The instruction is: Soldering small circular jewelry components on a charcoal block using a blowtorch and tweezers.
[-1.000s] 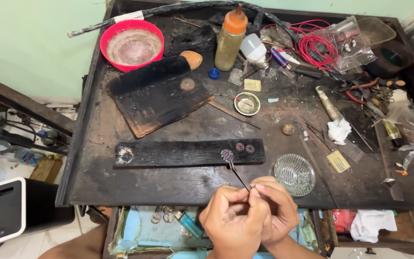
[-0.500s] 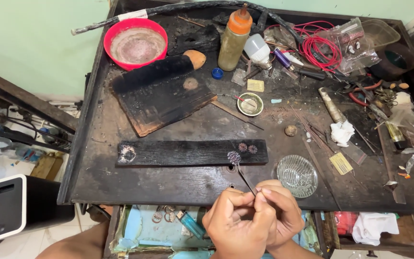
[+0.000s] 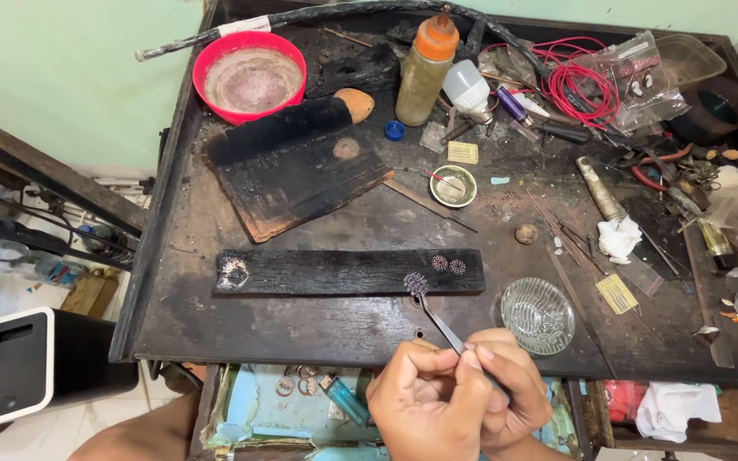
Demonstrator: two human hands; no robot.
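Left hand (image 3: 427, 401) and right hand (image 3: 510, 394): pressed together at the bench's near edge, fingers curled shut around the tweezers (image 3: 439, 323). Tweezer tips: gripping a small round filigree piece (image 3: 415, 283), held at the near edge of the long charred wooden strip (image 3: 348, 272). On that strip: two similar round pieces (image 3: 448, 265) (just right of the held one). Near right: clear glass dish (image 3: 537, 315). Farther: burnt slab (image 3: 294, 175), small white cup (image 3: 453, 185), orange-capped bottle (image 3: 425, 70), red bowl (image 3: 249, 76).
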